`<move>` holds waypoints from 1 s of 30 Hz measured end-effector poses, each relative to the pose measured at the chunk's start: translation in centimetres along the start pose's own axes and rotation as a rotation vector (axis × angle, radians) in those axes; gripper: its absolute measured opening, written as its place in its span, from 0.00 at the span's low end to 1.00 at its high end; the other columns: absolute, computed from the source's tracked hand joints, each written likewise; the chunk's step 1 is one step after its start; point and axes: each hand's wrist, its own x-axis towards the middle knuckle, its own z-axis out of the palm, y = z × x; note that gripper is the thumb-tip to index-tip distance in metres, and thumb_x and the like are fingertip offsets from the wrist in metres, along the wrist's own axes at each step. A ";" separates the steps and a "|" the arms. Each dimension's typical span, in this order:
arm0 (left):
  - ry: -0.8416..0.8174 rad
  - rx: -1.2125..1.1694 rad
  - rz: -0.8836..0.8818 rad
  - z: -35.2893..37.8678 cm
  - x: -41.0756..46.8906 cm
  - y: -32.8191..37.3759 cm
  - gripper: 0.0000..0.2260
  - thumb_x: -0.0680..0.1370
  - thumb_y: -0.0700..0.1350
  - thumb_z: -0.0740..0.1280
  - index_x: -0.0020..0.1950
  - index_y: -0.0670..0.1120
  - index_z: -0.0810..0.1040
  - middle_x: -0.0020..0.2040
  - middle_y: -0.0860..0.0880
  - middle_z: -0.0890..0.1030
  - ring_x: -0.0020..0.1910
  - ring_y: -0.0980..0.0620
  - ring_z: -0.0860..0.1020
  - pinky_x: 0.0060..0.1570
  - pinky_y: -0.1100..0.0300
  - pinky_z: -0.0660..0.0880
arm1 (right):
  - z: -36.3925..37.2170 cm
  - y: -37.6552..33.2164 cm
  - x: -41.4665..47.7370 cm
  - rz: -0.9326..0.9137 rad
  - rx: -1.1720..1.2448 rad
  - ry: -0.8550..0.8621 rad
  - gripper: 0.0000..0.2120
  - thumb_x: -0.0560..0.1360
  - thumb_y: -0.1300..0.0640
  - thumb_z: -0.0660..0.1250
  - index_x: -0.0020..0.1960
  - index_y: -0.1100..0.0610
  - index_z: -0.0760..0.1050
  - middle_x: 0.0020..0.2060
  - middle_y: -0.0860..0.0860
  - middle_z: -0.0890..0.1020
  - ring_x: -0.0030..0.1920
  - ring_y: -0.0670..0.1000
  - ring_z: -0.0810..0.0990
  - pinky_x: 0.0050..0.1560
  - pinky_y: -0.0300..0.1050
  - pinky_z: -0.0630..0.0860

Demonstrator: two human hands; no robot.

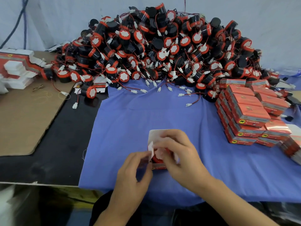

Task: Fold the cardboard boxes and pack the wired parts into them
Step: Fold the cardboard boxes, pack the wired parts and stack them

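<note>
Red wired part (pixel 157 158) is already in the cardboard box (pixel 154 135), so packing is nearly done. The left hand (pixel 135 170) pinches the side flap (pixel 151 148) while the right hand (pixel 177 154) curls its fingers round the cardboard box. Next is likely tucking the flaps shut.

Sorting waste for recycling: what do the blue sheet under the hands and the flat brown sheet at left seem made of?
Blue sheet: probably woven cloth, matte; it wrinkles softly and loose threads hang at its left edge. Flat brown sheet: likely corrugated cardboard, dull; stiff, with a jaggedly cut pale edge.
</note>
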 end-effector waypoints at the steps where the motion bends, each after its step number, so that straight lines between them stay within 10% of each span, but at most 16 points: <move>1: -0.012 0.028 0.000 0.2 0.0 0.0 0.16 0.80 0.40 0.71 0.60 0.60 0.78 0.59 0.61 0.78 0.58 0.57 0.81 0.55 0.66 0.77 | 0.0 0.1 -0.3 0.061 0.084 0.145 0.13 0.77 0.70 0.65 0.53 0.56 0.83 0.59 0.50 0.78 0.63 0.53 0.78 0.62 0.43 0.74; 5: -0.034 0.130 -0.001 0.7 -0.2 0.0 0.08 0.82 0.45 0.66 0.59 0.56 0.79 0.58 0.62 0.73 0.58 0.58 0.78 0.53 0.63 0.76 | 0.2 1.3 -1.7 0.494 0.470 0.490 0.19 0.78 0.72 0.62 0.58 0.50 0.78 0.58 0.44 0.81 0.64 0.46 0.78 0.68 0.44 0.74; 9: -0.038 0.091 -0.032 0.6 0.5 0.5 0.08 0.82 0.56 0.62 0.53 0.56 0.80 0.61 0.62 0.73 0.59 0.57 0.79 0.52 0.65 0.78 | 0.3 3.1 -2.8 0.705 0.624 0.332 0.18 0.80 0.68 0.67 0.61 0.48 0.78 0.58 0.49 0.82 0.59 0.49 0.81 0.61 0.43 0.77; 16: -0.117 -0.102 -0.200 -0.1 2.9 -0.3 0.12 0.78 0.45 0.74 0.55 0.59 0.76 0.61 0.63 0.81 0.49 0.57 0.84 0.44 0.61 0.82 | 0.9 3.8 -2.4 0.535 0.534 0.051 0.22 0.80 0.67 0.67 0.66 0.45 0.75 0.59 0.47 0.85 0.60 0.50 0.83 0.58 0.49 0.81; 21: -0.261 0.005 -0.068 -1.0 3.8 -0.3 0.23 0.78 0.39 0.73 0.66 0.64 0.77 0.64 0.62 0.77 0.63 0.60 0.78 0.51 0.67 0.79 | 0.7 4.7 -4.1 0.410 0.339 0.027 0.15 0.81 0.62 0.68 0.60 0.44 0.80 0.60 0.44 0.82 0.60 0.47 0.82 0.58 0.56 0.81; 26: -0.509 0.178 -0.062 -3.1 3.6 -0.6 0.27 0.70 0.63 0.72 0.69 0.72 0.73 0.77 0.72 0.61 0.71 0.69 0.68 0.68 0.68 0.69 | -1.6 5.7 -5.6 0.270 0.175 -0.282 0.24 0.78 0.44 0.70 0.73 0.41 0.71 0.79 0.35 0.60 0.79 0.40 0.60 0.73 0.37 0.65; 30: -0.518 0.341 0.073 -3.3 4.4 -0.1 0.22 0.76 0.65 0.70 0.70 0.69 0.72 0.77 0.74 0.57 0.77 0.73 0.50 0.74 0.70 0.52 | -1.7 5.2 -5.3 0.232 0.018 -0.242 0.24 0.79 0.41 0.69 0.73 0.43 0.73 0.77 0.33 0.64 0.77 0.37 0.63 0.75 0.38 0.64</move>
